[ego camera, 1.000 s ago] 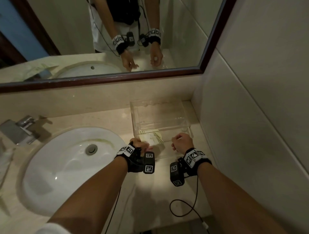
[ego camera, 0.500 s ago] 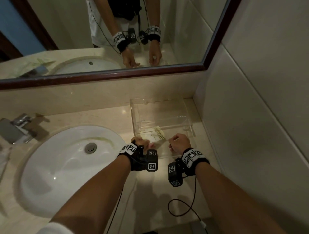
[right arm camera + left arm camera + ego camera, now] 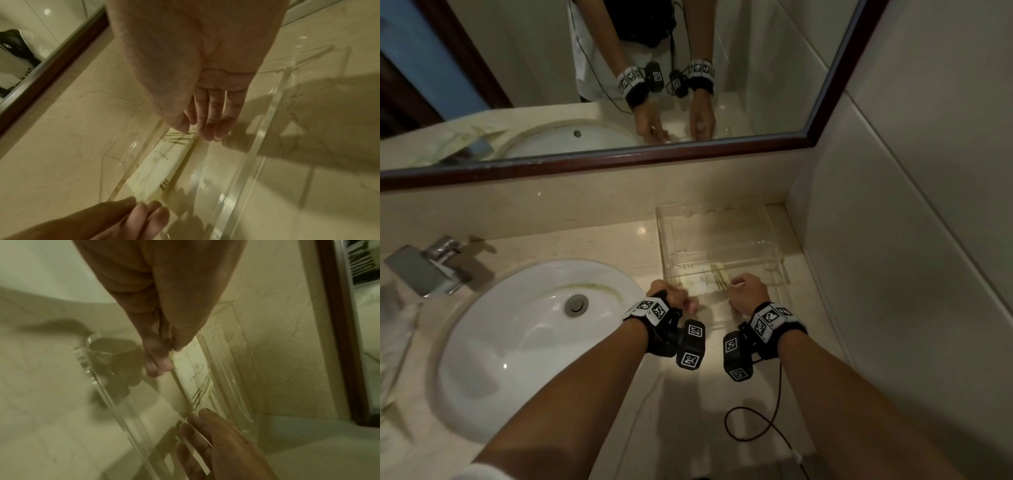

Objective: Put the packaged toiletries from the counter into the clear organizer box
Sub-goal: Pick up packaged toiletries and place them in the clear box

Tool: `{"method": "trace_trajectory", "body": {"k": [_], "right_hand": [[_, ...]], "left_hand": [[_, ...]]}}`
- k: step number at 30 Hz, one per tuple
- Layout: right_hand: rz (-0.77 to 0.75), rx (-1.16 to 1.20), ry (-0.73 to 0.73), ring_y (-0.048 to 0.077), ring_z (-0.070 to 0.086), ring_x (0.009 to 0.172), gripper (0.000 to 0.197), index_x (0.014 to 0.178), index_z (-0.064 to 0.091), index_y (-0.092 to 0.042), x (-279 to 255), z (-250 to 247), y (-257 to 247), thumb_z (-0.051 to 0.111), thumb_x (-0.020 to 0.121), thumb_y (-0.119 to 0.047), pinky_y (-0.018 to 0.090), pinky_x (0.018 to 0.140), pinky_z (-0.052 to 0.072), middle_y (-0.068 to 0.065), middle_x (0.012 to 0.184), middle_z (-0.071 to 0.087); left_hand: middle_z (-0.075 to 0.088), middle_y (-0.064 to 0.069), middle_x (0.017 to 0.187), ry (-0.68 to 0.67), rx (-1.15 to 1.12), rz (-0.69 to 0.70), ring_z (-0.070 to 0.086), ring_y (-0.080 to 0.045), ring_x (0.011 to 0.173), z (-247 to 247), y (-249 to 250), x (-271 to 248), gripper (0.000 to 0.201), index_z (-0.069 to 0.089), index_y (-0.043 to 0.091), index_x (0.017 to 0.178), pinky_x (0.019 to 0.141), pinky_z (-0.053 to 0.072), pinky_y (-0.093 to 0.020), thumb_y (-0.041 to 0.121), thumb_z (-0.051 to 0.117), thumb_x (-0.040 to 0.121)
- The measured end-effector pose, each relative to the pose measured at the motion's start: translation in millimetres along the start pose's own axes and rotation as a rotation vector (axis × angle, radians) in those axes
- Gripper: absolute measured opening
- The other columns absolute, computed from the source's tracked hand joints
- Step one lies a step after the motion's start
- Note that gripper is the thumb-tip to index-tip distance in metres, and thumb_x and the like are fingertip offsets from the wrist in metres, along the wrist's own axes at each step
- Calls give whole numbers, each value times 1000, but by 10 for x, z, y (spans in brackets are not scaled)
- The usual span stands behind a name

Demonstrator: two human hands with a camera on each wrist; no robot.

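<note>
The clear organizer box [image 3: 661,246] stands on the counter in the back right corner. One pale packet [image 3: 705,283] with dark stripes at one end lies flat inside it, along the front wall. My left hand [image 3: 671,298] pinches the packet's plain end [image 3: 185,360] between thumb and fingers. My right hand [image 3: 748,289] reaches in from the other side, and its straight fingertips [image 3: 209,129] touch the striped end [image 3: 176,138]. The left wrist view shows the box wall [image 3: 230,369] beside the packet. In the right wrist view the front wall [image 3: 267,129] runs past my fingers.
A white sink [image 3: 527,342] fills the counter to the left, with a chrome faucet [image 3: 428,267] behind it. Pale blurred items [image 3: 397,325] lie at the far left edge. A tiled wall [image 3: 893,240] closes the right side, the mirror [image 3: 619,85] the back. A black cable [image 3: 756,421] loops on the counter.
The packet has gone from tilted at the box's front edge to lying flat and lower inside the box. Both hands have dropped with it.
</note>
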State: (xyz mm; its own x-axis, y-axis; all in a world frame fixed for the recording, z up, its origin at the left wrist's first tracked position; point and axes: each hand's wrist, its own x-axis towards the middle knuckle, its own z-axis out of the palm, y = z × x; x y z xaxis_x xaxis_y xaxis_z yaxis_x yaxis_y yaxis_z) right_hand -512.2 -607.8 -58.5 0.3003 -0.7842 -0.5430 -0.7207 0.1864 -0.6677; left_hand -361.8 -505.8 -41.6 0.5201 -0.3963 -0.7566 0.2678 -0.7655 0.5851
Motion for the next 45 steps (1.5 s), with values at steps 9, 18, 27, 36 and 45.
{"method": "trace_trajectory", "body": {"k": [9,18,27,36,45], "right_hand": [[-9,-26,51,29,68,88,11,93,62,-17,13,0,-16,62,82,-18,27,70,50,12,103,69],[-88,-91,124,35,68,82,20,84,64,-5,30,-211,-168,50,87,-19,45,75,59,17,86,71],[-224,-153,61,36,69,82,22,83,66,-3,-83,-197,-812,52,87,-19,47,75,60,19,85,71],[-395,-225,-45,33,69,84,12,82,64,-11,-413,388,-1578,58,84,-20,45,78,59,15,87,72],[-496,-296,-126,33,69,84,16,67,55,-19,-972,1346,-2205,51,83,-20,40,74,59,16,89,73]], "left_hand": [[64,-14,48,-187,-175,82,65,-23,43,15,54,-130,8,51,-1,90,51,58,-35,-4,58,87],[62,-9,71,-152,-62,159,59,-12,36,-95,261,-278,7,54,6,83,41,47,-22,5,54,91],[55,-9,64,-53,-45,237,51,-16,42,-692,437,-473,30,51,11,63,43,37,-21,5,49,92],[60,-8,65,150,-111,282,55,-16,45,-1713,219,-637,24,57,8,68,47,40,-22,5,50,91],[59,-7,68,251,-189,286,54,-15,47,-2808,-260,-873,12,60,5,87,47,39,-21,5,48,90]]}}
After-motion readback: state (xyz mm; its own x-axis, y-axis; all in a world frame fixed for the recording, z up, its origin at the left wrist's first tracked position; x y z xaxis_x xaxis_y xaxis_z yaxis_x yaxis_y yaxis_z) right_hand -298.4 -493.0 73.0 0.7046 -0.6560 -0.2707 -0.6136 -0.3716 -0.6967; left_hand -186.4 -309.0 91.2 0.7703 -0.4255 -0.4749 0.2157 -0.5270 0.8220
